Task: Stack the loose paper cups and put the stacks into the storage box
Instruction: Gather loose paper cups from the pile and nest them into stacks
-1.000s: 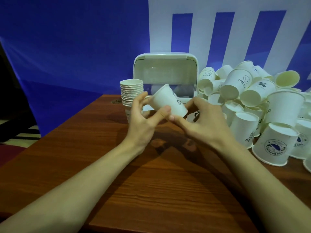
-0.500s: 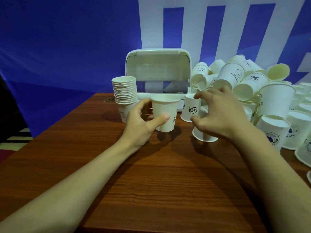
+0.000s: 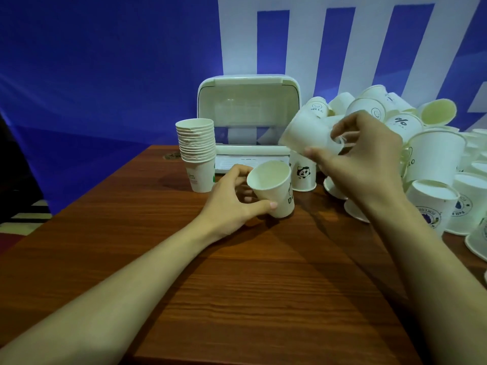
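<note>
White paper stack (image 3: 197, 146) stands outside storage box (image 3: 247, 111); left hand (image 3: 229, 198) grips upright cup (image 3: 272, 188), right hand (image 3: 361, 159) pinches tilted cup (image 3: 305, 130); large pile (image 3: 434, 159) remains right.

Two hands (image 3: 229, 201), one box (image 3: 247, 119), one stack (image 3: 197, 151), two held cups (image 3: 271, 188), dozens loose in pile (image 3: 432, 159).
</note>
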`<control>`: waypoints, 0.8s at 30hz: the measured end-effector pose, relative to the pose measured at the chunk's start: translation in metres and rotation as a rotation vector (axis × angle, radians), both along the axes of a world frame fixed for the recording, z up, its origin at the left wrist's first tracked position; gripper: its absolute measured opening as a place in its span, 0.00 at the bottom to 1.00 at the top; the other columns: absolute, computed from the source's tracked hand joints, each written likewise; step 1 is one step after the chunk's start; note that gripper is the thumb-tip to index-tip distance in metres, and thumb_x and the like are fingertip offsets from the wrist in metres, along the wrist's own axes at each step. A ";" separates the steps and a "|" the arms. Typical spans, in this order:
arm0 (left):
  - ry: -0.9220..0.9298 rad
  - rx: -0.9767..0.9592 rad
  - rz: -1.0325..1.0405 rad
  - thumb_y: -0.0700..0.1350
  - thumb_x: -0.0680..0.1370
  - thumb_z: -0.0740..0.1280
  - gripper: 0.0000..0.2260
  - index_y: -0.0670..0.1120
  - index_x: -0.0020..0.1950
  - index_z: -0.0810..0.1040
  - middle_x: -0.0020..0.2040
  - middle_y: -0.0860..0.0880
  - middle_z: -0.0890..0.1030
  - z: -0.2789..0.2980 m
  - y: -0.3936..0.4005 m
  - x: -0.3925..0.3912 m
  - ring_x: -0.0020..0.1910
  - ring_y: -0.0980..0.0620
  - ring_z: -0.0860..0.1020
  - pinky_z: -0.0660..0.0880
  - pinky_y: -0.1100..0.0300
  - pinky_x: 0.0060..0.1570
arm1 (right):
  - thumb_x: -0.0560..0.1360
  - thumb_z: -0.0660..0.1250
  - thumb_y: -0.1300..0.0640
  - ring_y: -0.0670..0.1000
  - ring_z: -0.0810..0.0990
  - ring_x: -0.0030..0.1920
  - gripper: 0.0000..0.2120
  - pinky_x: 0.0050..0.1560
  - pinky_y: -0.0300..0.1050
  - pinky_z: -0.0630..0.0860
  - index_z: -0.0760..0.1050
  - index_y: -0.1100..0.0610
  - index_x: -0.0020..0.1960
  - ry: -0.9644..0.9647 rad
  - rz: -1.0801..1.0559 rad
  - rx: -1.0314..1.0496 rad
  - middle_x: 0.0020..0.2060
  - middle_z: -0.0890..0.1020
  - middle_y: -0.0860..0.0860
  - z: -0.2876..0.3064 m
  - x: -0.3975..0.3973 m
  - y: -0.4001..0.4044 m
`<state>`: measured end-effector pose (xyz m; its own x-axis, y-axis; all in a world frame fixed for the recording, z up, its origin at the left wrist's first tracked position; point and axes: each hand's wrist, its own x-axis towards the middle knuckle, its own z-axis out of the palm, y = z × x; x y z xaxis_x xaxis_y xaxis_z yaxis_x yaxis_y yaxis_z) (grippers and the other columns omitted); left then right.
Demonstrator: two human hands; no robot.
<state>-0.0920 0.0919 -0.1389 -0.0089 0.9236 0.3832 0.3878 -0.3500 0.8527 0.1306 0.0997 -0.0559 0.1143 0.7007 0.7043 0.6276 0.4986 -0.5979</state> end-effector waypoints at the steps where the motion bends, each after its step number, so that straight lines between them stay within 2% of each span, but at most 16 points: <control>1: 0.009 0.002 -0.008 0.58 0.61 0.82 0.32 0.52 0.61 0.75 0.57 0.52 0.86 0.000 0.000 0.001 0.55 0.55 0.84 0.81 0.59 0.53 | 0.64 0.81 0.47 0.49 0.81 0.47 0.24 0.48 0.46 0.79 0.74 0.52 0.53 0.074 0.018 -0.001 0.46 0.81 0.47 0.001 -0.003 -0.003; 4: 0.034 0.013 -0.001 0.61 0.59 0.81 0.34 0.51 0.61 0.76 0.55 0.52 0.85 0.001 0.001 0.000 0.50 0.54 0.84 0.82 0.54 0.52 | 0.66 0.81 0.44 0.43 0.82 0.44 0.29 0.45 0.38 0.78 0.71 0.48 0.61 0.254 0.125 -0.068 0.47 0.80 0.44 0.000 -0.014 -0.009; 7: 0.089 0.034 0.004 0.64 0.61 0.80 0.35 0.51 0.63 0.77 0.56 0.52 0.85 0.002 0.001 0.000 0.53 0.52 0.84 0.82 0.50 0.55 | 0.70 0.78 0.45 0.40 0.82 0.46 0.21 0.46 0.36 0.79 0.77 0.50 0.58 0.198 0.197 -0.109 0.46 0.81 0.40 -0.009 -0.028 -0.011; 10: 0.127 0.036 -0.006 0.66 0.62 0.78 0.36 0.51 0.66 0.78 0.55 0.54 0.85 0.003 -0.001 0.001 0.53 0.55 0.84 0.82 0.53 0.55 | 0.70 0.77 0.42 0.41 0.82 0.49 0.16 0.53 0.45 0.80 0.80 0.50 0.52 0.031 0.208 -0.137 0.45 0.83 0.40 -0.021 -0.035 -0.007; 13: 0.127 0.029 -0.006 0.65 0.63 0.77 0.34 0.49 0.65 0.80 0.54 0.54 0.86 0.003 -0.001 -0.001 0.51 0.56 0.84 0.82 0.56 0.52 | 0.69 0.76 0.39 0.42 0.81 0.49 0.19 0.52 0.48 0.79 0.79 0.51 0.50 -0.046 0.207 -0.197 0.44 0.83 0.42 -0.027 -0.038 -0.003; 16: 0.129 0.025 0.002 0.65 0.63 0.76 0.34 0.49 0.63 0.81 0.52 0.54 0.86 0.002 -0.001 -0.002 0.51 0.56 0.84 0.82 0.56 0.52 | 0.64 0.72 0.32 0.49 0.79 0.53 0.27 0.55 0.54 0.76 0.75 0.50 0.53 -0.091 0.166 -0.192 0.43 0.82 0.43 -0.028 -0.037 -0.004; 18: 0.138 0.027 0.011 0.66 0.62 0.76 0.34 0.50 0.64 0.80 0.53 0.54 0.86 0.002 0.000 -0.003 0.51 0.56 0.84 0.82 0.55 0.53 | 0.64 0.66 0.31 0.52 0.76 0.56 0.28 0.57 0.54 0.73 0.74 0.48 0.57 -0.046 0.168 -0.168 0.44 0.80 0.43 -0.027 -0.033 -0.003; 21: 0.165 0.010 0.003 0.67 0.63 0.76 0.35 0.52 0.65 0.79 0.56 0.55 0.84 0.002 0.002 -0.002 0.54 0.56 0.83 0.82 0.52 0.55 | 0.71 0.60 0.33 0.53 0.75 0.57 0.26 0.59 0.55 0.71 0.76 0.49 0.59 0.032 0.175 -0.107 0.50 0.81 0.46 -0.029 -0.024 0.002; 24: 0.164 0.007 0.006 0.68 0.63 0.75 0.34 0.53 0.65 0.79 0.55 0.57 0.84 0.002 0.002 -0.003 0.53 0.59 0.82 0.82 0.54 0.55 | 0.79 0.52 0.42 0.53 0.66 0.69 0.24 0.67 0.52 0.61 0.73 0.49 0.69 -0.069 0.088 -0.165 0.63 0.79 0.48 -0.038 -0.016 0.013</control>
<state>-0.0945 0.0938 -0.1369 0.0486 0.9210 0.3865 0.5239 -0.3530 0.7752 0.1143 0.1129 -0.0944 0.0032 0.8124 0.5831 0.6279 0.4522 -0.6334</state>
